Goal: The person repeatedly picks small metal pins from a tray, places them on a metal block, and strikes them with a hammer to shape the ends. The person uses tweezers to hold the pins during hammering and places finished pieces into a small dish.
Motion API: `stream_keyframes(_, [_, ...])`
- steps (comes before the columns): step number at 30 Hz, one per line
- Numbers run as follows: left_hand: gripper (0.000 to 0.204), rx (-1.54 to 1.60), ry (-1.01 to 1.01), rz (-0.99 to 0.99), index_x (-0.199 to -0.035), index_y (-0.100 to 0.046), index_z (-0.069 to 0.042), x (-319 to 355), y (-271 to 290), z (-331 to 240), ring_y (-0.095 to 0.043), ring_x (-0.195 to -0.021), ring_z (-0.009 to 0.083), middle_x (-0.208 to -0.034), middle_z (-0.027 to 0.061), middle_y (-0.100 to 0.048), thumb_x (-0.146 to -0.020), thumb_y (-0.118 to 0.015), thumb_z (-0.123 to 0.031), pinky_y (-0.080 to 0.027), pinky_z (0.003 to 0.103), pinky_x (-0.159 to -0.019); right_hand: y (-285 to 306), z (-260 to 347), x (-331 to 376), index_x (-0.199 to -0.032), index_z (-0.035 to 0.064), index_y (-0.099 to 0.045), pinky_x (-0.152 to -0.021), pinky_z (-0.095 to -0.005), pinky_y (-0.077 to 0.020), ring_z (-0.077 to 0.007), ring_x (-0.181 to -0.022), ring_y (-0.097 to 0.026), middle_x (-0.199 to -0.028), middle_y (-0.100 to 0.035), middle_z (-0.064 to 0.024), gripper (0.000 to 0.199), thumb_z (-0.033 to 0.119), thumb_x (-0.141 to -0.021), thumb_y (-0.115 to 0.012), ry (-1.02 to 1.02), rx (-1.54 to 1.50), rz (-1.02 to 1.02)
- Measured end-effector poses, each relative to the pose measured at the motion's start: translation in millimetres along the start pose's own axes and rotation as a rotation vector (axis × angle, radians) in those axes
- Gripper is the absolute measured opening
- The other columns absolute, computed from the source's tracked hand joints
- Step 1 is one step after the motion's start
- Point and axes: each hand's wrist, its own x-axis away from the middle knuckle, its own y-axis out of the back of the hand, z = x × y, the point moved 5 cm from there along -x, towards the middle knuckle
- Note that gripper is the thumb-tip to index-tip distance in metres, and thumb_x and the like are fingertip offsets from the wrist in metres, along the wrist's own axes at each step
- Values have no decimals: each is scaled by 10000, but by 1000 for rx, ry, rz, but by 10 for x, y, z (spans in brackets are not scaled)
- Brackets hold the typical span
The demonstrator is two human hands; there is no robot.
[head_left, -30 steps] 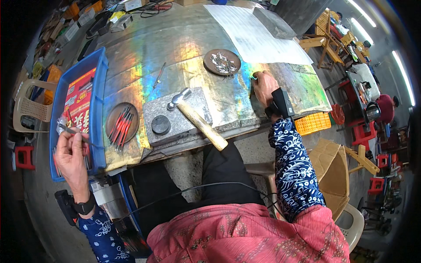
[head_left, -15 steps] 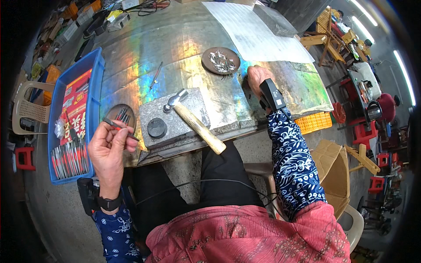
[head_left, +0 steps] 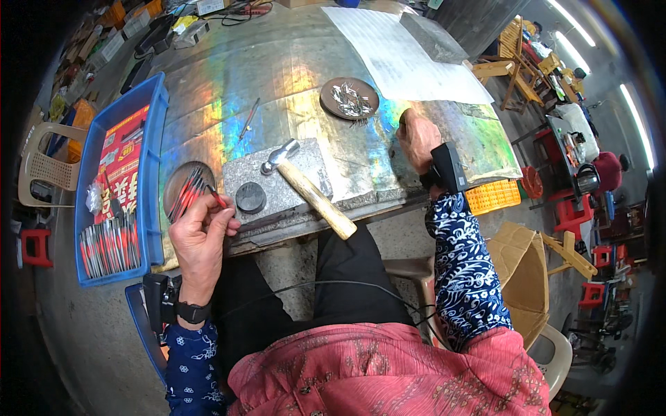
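Note:
My left hand point(head_left: 198, 239) pinches a slim red-and-black rod-like tool point(head_left: 219, 200) at the table's near edge. Beside it, a round brown dish point(head_left: 180, 171) holds several similar slim tools point(head_left: 187, 194). My right hand point(head_left: 419, 141) rests on the table with curled fingers; what they grip, if anything, is hidden. To its left is a brown plate point(head_left: 328, 102) of small silvery pieces point(head_left: 350, 100). Between my hands lies a grey stone block point(head_left: 310, 156). A wooden-handled hammer point(head_left: 311, 196) leans across it, its handle jutting past the edge, next to a black round disc point(head_left: 250, 198).
At the left stands a blue tray point(head_left: 158, 118) with red packaging and a row of slim tools point(head_left: 111, 244). A thin pointed tool point(head_left: 249, 119) lies on the table. White foam sheet point(head_left: 395, 59) covers the far right. An open cardboard box point(head_left: 517, 277) sits at my right.
My left hand has shifted right and lower, taking the slim tool beside the dish and the disc. My right hand has slid a little rightward and nearer, away from the plate.

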Motion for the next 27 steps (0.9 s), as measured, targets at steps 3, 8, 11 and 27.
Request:
stream_keyframes(3, [110,-19,9,-27,-1012,-625,41,27,-8,21,-613,-675,81,-818,39,-637,-915,-613,-9,-499,203,-587,211,178,123,-866,-1,-588,-688,-449,-487,-399,-756,-629,-811,-640,-224,133,114,-800,-598,-24,-189,-64])
stream_keyframes(8, [107,37,-5,-69,-983,-638,43,55,13,-51,-595,-663,60,-793,33,-645,-891,-645,-11,-468,185,-558,488,536,350,-1044,-17,-662,-641,-284,-508,-142,-685,-631,-799,-669,-102,198,83,-885,-600,-36,-512,-99])
stream_keyframes(11, [107,131,26,-71,-975,-640,44,63,25,-121,-604,-675,69,-799,47,-661,-886,-650,-14,-492,189,-558,588,812,460,-1032,-16,-671,-641,-268,-504,-127,-684,-632,-793,-663,-99,183,73,-886,-604,19,-542,-53])
stream_keyframes(27, [178,720,213,25,-1077,-571,41,271,-160,-190,-691,-794,197,-932,151,-677,-924,-608,-41,-595,268,-625,702,2163,1137,-982,-42,-668,-629,-233,-481,-105,-696,-597,-849,-612,-64,137,-39,-866,-595,129,-1138,183])
